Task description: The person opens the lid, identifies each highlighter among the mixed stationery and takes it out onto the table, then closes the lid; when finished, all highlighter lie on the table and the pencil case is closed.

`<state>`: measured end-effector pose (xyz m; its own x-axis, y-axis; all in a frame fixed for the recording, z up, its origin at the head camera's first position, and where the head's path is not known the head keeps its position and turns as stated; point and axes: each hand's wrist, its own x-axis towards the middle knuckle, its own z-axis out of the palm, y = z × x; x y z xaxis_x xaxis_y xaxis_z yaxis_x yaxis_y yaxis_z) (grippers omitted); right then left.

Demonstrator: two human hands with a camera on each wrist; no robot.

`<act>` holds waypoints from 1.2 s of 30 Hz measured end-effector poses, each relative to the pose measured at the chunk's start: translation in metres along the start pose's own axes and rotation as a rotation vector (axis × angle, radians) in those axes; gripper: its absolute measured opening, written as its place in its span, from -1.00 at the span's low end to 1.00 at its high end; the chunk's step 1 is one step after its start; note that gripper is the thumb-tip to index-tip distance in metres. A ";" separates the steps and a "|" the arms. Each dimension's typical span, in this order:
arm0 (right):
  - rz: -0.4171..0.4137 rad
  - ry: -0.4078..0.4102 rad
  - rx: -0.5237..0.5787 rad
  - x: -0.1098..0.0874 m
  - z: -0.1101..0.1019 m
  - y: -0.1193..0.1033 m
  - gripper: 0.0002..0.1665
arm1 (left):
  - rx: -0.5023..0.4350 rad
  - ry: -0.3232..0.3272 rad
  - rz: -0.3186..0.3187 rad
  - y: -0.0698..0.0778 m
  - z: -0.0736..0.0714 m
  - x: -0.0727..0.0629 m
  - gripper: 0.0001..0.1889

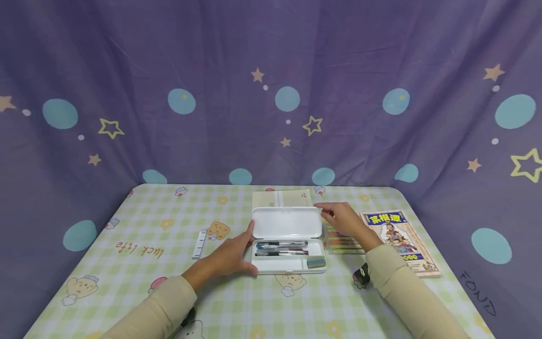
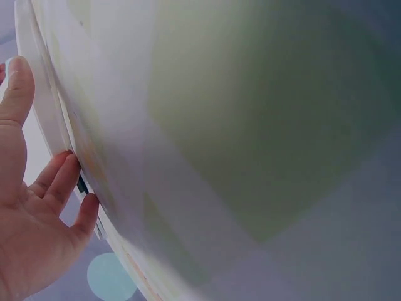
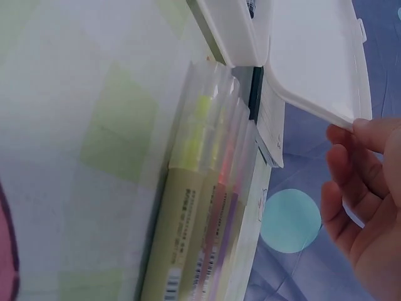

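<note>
A white pencil case stands with its lid raised. Several pens lie in its back compartment, and a small blue-grey block like an eraser sits at front right. My left hand rests against the case's left end, thumb by the front corner and a finger at the lid; the left wrist view shows its fingers fairly straight along the edge. With thumb and fingers, my right hand pinches the lid's far right corner, also seen in the right wrist view.
Just right of the case lies a clear pack of highlighters. A colourful book is farther right. Behind the lid there is a cream notebook. A small white ruler-like strip lies to the left, on the checked tablecloth.
</note>
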<state>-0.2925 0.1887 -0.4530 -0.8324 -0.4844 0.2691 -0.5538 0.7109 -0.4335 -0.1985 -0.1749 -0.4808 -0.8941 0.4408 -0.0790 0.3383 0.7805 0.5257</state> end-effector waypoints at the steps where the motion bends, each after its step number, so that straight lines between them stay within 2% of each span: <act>1: 0.008 0.006 0.000 0.000 0.000 0.000 -0.62 | 0.000 -0.001 0.002 0.000 0.000 0.000 0.52; 9: 0.021 0.036 0.005 -0.003 -0.001 -0.002 -0.65 | -0.006 0.009 0.017 0.000 0.001 -0.001 0.55; 23: -0.054 0.106 0.002 -0.028 -0.006 -0.010 -0.67 | -0.014 0.035 0.031 0.004 0.000 -0.003 0.51; 28: -0.092 0.069 0.037 -0.040 -0.011 -0.014 -0.70 | 0.000 0.028 0.043 0.005 0.000 -0.005 0.40; 36: -0.138 -0.071 0.124 -0.061 -0.015 -0.017 -0.72 | -0.008 0.014 0.049 0.003 0.000 -0.006 0.19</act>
<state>-0.2325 0.2144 -0.4492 -0.7429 -0.6110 0.2736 -0.6523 0.5689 -0.5008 -0.1924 -0.1753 -0.4784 -0.8808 0.4718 -0.0413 0.3791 0.7547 0.5355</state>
